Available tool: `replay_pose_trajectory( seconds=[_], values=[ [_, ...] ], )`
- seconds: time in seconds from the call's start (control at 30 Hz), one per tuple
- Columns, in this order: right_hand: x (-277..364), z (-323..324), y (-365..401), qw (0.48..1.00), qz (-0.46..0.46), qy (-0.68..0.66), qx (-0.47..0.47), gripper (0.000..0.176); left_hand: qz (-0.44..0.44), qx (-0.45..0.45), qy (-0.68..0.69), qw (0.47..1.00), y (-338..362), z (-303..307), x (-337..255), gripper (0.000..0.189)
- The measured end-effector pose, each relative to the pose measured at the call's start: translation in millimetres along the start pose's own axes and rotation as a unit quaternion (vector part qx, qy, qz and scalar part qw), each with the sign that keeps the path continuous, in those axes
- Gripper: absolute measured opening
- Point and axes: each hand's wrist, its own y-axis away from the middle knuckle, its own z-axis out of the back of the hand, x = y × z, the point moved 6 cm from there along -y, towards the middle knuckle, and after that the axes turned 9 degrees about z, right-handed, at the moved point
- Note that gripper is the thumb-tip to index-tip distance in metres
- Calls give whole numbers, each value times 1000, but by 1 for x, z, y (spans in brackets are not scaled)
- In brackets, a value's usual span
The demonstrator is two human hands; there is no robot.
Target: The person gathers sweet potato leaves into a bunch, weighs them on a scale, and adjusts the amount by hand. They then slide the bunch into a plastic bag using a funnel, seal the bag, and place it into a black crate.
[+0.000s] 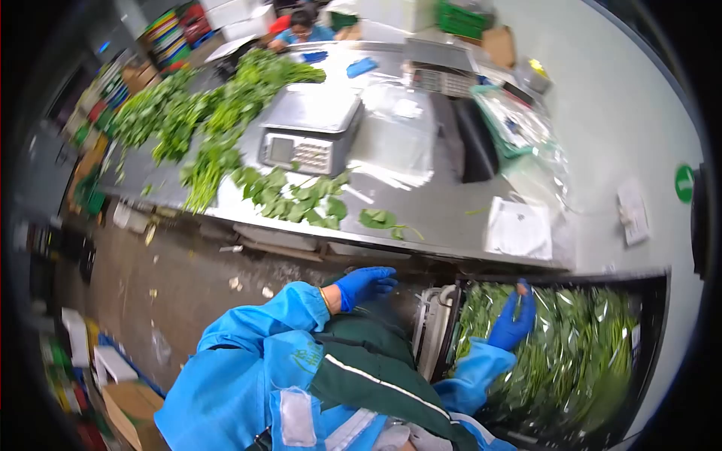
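My left hand (365, 287), in a blue glove, is held in front of my body below the table edge. Its fingers are stretched out to the right with nothing in them. Over a black crate (656, 316) at the lower right is my right hand (513, 322), also gloved, with fingers extended and a bare fingertip showing. Bagged leafy greens (579, 338) in clear plastic fill this crate, right beneath that hand. On the metal table (444, 225), loose green leaves (293, 199) lie near the front edge.
A weighing scale (312, 124) stands mid-table beside clear plastic bags (395, 143). Bunches of greens (218, 105) cover the table's left side. A second scale (442, 68) and a green-rimmed tray (511, 120) are at the back right. Behind the table is a person (302, 31).
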Motion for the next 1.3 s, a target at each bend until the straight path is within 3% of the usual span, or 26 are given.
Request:
replay_pose_trajectory(
  seconds=[0.13,0.23,0.3,0.37,0.43,0.5,0.53,0.6,0.63,0.7,0.77,0.83,0.87,0.9,0.97,1.0,1.03,1.1,1.13,1.17,1.23,1.27,1.3],
  values=[
    [42,-81,5,991,41,-106,68,20,-69,-97,45,992,57,69,-3,32],
    [55,-98,9,992,27,-87,85,19,-141,-139,108,974,86,155,-10,28],
    [51,-107,19,989,-37,-117,82,17,-215,-279,24,936,137,199,-41,27],
    [43,-120,30,989,-37,-90,113,17,-293,-429,-76,851,193,253,-83,28],
    [38,-154,49,962,-174,-161,137,17,-443,-576,-214,653,247,324,-122,42],
    [83,-205,57,943,-217,-161,194,18,-433,-688,-343,471,317,313,-173,67],
    [111,-239,59,944,-181,-158,226,18,-429,-689,-339,475,334,329,-195,67],
    [169,-311,71,936,-113,-183,279,18,-289,-778,-385,404,356,370,-231,99],
    [203,-345,78,925,-79,-212,304,19,-283,-777,-381,414,358,388,-244,99],
    [296,-403,87,895,55,-239,372,21,-97,-814,-400,411,351,422,-266,122],
    [364,-443,101,853,214,-246,408,24,-29,-770,-443,458,341,444,-278,123],
    [397,-463,115,830,238,-259,432,25,-6,-726,-464,507,339,455,-289,112],
    [408,-471,120,804,265,-272,457,26,-23,-717,-455,528,341,461,-295,101],
    [409,-475,124,804,262,-267,462,26,-20,-713,-455,533,343,469,-294,101],
    [408,-490,135,790,258,-267,489,26,-68,-675,-431,595,348,490,-296,91],
    [405,-497,139,777,251,-259,516,28,-110,-686,-415,587,352,501,-295,79],
    [406,-502,142,777,251,-258,516,28,-111,-686,-416,587,354,515,-293,79],
    [391,-529,158,730,-25,-319,604,18,-352,-556,-291,694,364,506,-307,66],
    [382,-545,169,694,-75,-345,628,35,-357,-449,-169,801,361,495,-305,55],
    [388,-553,165,697,-72,-343,625,35,-334,-414,-119,839,368,470,-308,46],
    [403,-572,166,607,-258,-433,614,36,-382,-350,-63,853,369,429,-311,38],
    [413,-577,162,575,-281,-430,637,45,-380,-320,-54,867,362,412,-309,36],
    [416,-584,159,579,-278,-431,633,45,-377,-288,-45,879,355,394,-307,34]
  ],
)
